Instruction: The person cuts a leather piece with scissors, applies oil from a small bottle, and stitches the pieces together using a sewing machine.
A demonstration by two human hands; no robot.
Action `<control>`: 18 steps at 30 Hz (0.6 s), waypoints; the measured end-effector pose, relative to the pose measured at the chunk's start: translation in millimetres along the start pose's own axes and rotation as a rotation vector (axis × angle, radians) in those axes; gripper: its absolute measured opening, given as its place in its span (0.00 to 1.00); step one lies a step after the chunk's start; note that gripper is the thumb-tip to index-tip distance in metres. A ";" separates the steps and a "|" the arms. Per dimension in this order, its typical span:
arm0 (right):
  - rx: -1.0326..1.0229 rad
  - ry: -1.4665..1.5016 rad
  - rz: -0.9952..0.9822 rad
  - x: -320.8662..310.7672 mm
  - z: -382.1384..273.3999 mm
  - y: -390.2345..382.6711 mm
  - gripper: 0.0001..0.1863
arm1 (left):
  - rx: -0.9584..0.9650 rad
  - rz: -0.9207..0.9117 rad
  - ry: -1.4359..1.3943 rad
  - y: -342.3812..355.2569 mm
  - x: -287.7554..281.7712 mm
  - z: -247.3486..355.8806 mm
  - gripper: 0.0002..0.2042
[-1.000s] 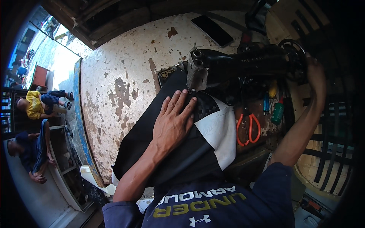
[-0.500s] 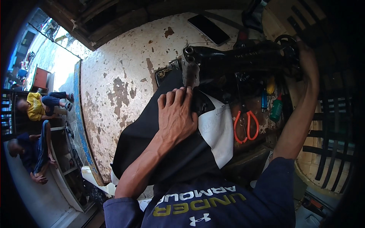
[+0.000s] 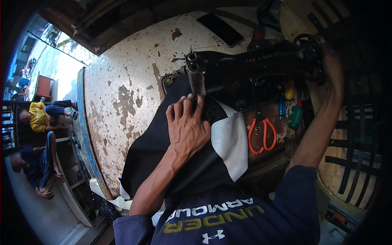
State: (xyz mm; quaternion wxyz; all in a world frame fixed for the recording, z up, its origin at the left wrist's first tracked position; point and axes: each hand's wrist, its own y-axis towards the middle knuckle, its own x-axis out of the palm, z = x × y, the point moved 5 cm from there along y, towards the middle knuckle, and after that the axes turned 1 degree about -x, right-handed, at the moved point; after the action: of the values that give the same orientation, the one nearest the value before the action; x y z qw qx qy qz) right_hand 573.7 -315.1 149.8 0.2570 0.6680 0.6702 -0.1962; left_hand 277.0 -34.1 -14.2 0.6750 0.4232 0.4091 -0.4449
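Note:
A black sewing machine [image 3: 253,63] lies across the worktable, its needle end toward the left. Under that end runs a piece of black cloth [image 3: 151,151], draped down toward my lap. My left hand [image 3: 188,126] rests flat on the cloth with fingers stretched out, the tips close to the presser foot, which is mostly hidden. Beside it, a pale grey-white flap [image 3: 230,143] of material folds out to the right. My right hand [image 3: 332,61] is at the machine's handwheel [image 3: 308,45], seemingly curled round its rim; its fingers are in shadow.
Orange-handled scissors [image 3: 262,136], a green bottle [image 3: 295,116], a blue tool [image 3: 282,106] and a yellow item [image 3: 289,92] lie right of the cloth. A phone [image 3: 220,30] rests behind the machine on the worn tabletop [image 3: 122,77]. Two people [image 3: 36,116] sit at far left.
The machine and table appear slightly further left in the picture. My left hand stays flat on the cloth by the needle end, and my right hand remains at the handwheel.

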 end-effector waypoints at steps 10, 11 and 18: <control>-0.692 0.263 -0.514 179.0 -50.8 -282.4 0.29 | 0.157 -0.108 0.007 -21.3 7.4 -21.0 0.35; -0.702 0.058 -0.521 201.4 -29.2 -289.2 0.34 | 0.169 -0.163 -0.079 -20.0 2.0 -24.9 0.34; -0.661 -0.276 -0.633 189.2 25.4 -276.4 0.31 | 0.365 -0.364 -0.071 -21.6 -13.9 -37.0 0.31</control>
State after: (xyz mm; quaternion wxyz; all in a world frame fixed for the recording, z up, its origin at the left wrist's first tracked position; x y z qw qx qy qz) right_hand 305.1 -188.6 -7.3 0.4701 0.2812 0.8268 -0.1279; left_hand 246.3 -1.3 -17.2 0.5103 0.4417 0.3673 -0.6400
